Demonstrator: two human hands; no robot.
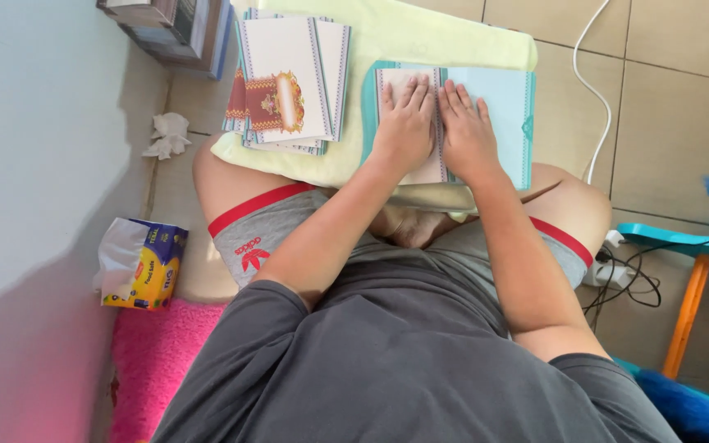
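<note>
**Two flat palms on a folded card**

The left hand (405, 123) lies palm down, fingers straight and held close together, on the pale, matte left panel of an open card (502, 107) with a teal border. The right hand (465, 131) lies beside it in the same way, fingers slightly fanned, its inner edge touching the left hand along the card's central crease. Neither hand pinches anything; both press flat on the smooth paper. The right panel of the card is light blue with a thin dotted line near its edge and a small ornament at the far side.

The card rests on a soft, pale yellow cushion (420, 41) that sits across the person's crossed legs. Just to the left on the same cushion lies an untidy stack of cards (285, 82), rectangular, white with striped edges; the top one carries a red and gold crest-like figure around an oval blank.

On the tiled floor to the left sit a crumpled white tissue (167, 135) and, nearer, a soft plastic tissue pack (141, 262) in blue and yellow, next to a fuzzy pink mat (157, 353). To the right, a white cable (596, 82) runs across the beige tiles toward a tangle of black wires, near a teal stool (683, 246) with an orange leg.
</note>
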